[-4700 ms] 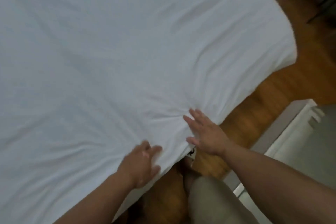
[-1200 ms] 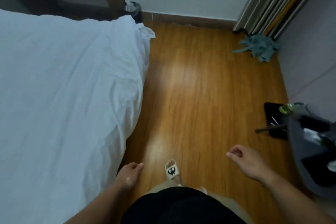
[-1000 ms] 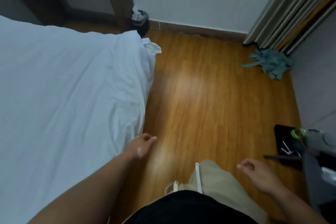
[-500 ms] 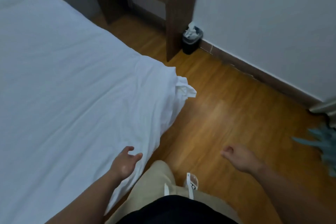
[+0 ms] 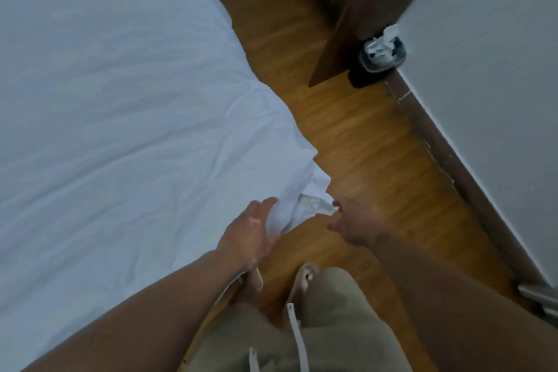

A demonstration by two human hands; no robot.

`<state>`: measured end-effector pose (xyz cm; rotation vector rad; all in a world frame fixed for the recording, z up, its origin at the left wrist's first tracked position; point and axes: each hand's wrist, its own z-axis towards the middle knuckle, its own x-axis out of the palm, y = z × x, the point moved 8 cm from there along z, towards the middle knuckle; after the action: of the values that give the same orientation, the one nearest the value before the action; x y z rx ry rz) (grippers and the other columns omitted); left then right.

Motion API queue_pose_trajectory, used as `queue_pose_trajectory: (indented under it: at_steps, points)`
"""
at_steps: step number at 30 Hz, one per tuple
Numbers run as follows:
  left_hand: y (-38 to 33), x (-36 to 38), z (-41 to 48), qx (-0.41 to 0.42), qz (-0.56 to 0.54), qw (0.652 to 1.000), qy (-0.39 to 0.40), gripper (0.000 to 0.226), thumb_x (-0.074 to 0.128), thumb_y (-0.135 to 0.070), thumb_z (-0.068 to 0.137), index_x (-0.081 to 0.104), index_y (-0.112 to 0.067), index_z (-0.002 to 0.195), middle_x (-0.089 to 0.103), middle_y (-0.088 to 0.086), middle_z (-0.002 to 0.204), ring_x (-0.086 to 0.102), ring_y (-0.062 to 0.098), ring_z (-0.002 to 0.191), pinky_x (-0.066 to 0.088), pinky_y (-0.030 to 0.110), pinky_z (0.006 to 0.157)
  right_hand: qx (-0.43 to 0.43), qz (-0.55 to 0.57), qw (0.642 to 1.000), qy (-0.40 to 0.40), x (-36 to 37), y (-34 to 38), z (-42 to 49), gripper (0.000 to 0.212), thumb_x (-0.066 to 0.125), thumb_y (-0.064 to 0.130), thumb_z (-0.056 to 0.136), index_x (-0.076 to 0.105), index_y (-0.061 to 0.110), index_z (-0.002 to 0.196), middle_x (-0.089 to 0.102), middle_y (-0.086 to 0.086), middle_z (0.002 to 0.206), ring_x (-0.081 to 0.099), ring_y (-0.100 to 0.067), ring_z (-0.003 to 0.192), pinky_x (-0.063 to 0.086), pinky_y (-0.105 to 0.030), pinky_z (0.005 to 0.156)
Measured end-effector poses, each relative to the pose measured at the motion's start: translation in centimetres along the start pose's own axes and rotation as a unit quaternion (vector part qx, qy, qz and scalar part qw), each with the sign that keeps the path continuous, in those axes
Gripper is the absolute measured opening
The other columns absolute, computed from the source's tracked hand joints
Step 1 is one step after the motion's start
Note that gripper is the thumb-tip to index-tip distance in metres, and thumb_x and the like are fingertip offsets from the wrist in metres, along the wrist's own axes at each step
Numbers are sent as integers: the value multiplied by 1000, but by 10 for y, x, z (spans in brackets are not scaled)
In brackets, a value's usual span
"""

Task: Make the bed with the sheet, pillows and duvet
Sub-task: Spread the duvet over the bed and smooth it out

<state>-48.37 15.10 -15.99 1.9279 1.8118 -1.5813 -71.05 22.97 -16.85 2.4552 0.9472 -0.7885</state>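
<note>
Head view: the sheet is seen spread over the mattress, which is hidden beneath it, with light creases running toward the near end, where a loose corner hangs untucked and crumpled above the floor. The left hand is laid with straight, released fingers against the hanging side of the sheet just beside that corner, and nothing is gripped by it. The right hand is held out with relaxed fingers, its fingertips right at the tip of the flap, and no hold on the cloth is seen. The step in hand is judged to be the tucking of this corner. It is probably best done if the flap is pinched and drawn taut along the edge while the side is kept flat, so that the creases are pulled out before the cloth is pushed under. Pillows and duvet are not in view. Around the bed, a wooden floor is shown, with a dark furniture panel, a small bin stuffed with tissue beside it, and a pale wall edged by a dark skirting board.
</note>
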Motion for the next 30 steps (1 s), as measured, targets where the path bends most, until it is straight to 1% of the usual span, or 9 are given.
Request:
queue_pose_trajectory:
  at_steps: [3,7,9,12,17,20,23,26,30]
  points:
    - [-12,22,42,-22,85,996,-4,88,55,-58,91,0,-35,155,22,1,157,38,25,138,44,36,107,-67,-73,994,45,-22,30,64,65,70,35,87,43,22,144,53,-2,140,57,-22,116,48,-32,92]
    - [0,51,76,-161,130,978,-14,121,59,-75,78,-25,-29,152,-4,16,163,12,37,149,29,50,117,-232,-138,962,50,-25,83,124,73,71,38,80,39,19,143,49,-3,139,47,-25,131,39,-28,97]
    - [16,53,88,-210,150,965,-43,134,65,-76,71,-28,-23,152,-9,19,163,8,40,150,22,55,118,-280,-141,948,53,-15,98,145,99,79,48,69,28,23,150,34,0,150,30,-24,143,37,-39,111]
    - [53,33,102,-237,196,947,-94,130,66,-69,74,-25,-22,154,-10,16,164,7,35,151,17,52,120,-305,-160,938,34,3,106,167,124,80,64,60,9,27,155,21,2,157,19,-26,146,35,-51,112]
    - [81,-2,100,-206,136,957,-152,91,72,-31,86,18,-21,159,32,9,160,37,31,143,39,45,112,-354,-56,933,-47,17,114,169,98,78,37,77,20,19,154,39,-2,147,43,-25,128,40,-37,108]
    - [71,-10,100,-222,97,957,-160,72,69,-24,87,36,-27,151,58,5,135,59,31,117,52,41,92,-389,-2,920,-44,8,110,161,66,70,27,81,44,17,141,64,-6,115,62,-27,104,51,-37,86]
    - [47,-2,97,-209,31,970,-121,60,67,-24,87,47,-29,143,69,3,117,65,31,102,50,34,83,-408,-11,913,3,-3,86,149,57,69,29,79,52,21,133,69,-2,96,66,-22,88,55,-33,75]
    - [10,29,79,-159,-10,986,-42,53,66,-30,87,52,-32,138,71,-3,115,66,25,101,51,32,85,-382,-58,921,56,-13,30,128,63,77,39,74,49,36,130,56,18,85,58,-2,72,41,-4,60]
    - [-12,60,63,-104,24,994,27,68,67,-41,86,42,-33,148,66,-7,125,61,16,110,45,24,90,-324,-79,934,130,5,-35,78,62,69,62,63,30,55,111,56,21,82,61,9,71,41,-2,48]
